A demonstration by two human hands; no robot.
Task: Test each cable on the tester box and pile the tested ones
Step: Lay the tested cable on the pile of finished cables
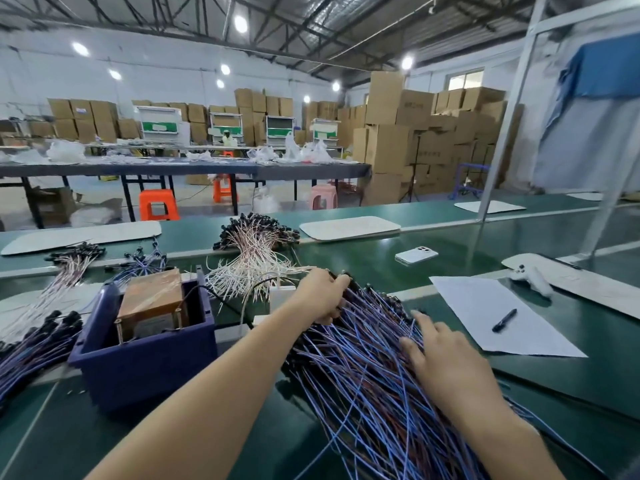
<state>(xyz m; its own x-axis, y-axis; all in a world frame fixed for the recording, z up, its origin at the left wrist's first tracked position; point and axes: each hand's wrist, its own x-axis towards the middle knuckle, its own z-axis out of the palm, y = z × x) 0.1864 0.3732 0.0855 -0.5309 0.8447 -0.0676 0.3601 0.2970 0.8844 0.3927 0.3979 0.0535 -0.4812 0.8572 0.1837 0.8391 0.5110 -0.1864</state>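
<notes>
A big heap of blue and brown cables (363, 375) with black end plugs lies on the green bench in front of me. My left hand (322, 294) reaches across to the far end of the heap, fingers curled round some of the black plugs. My right hand (440, 355) lies flat on top of the heap with its fingers spread. The tester box (145, 341), a dark blue open case with a brown block inside, stands to the left of the heap. A smaller pile of blue cables (31, 344) lies left of the box.
White and pink cable bundles (256, 251) lie behind the box, more at the far left (69, 268). A white phone (415, 255), a sheet of paper (498, 317) with a black pen (504, 320), and white pads sit on the green bench (346, 268). Metal posts rise at the right.
</notes>
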